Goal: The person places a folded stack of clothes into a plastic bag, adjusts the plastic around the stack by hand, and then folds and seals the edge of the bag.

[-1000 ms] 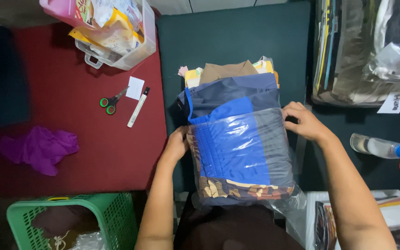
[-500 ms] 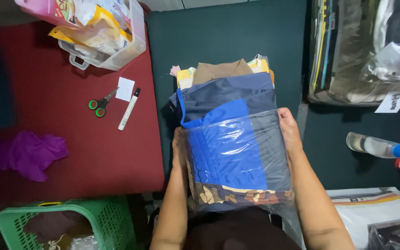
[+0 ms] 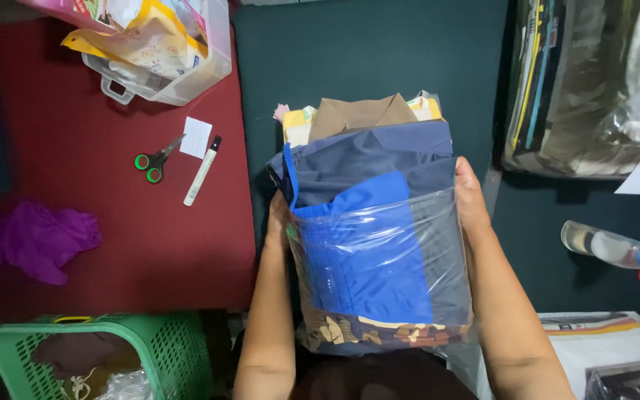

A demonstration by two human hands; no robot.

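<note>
Folded navy-and-blue garment (image 3: 368, 222) half inside clear plastic bag (image 3: 387, 274) — top uncovered — gripped by left hand (image 3: 277, 222) and right hand (image 3: 470, 196).

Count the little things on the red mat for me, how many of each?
Scissors: 1
Marker pen: 1
White paper slip: 1
Purple cloth: 1
Clear plastic bin: 1
Total: 5

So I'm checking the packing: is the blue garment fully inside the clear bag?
Partly in. The blue garment sticks out above the clear bag.
</note>
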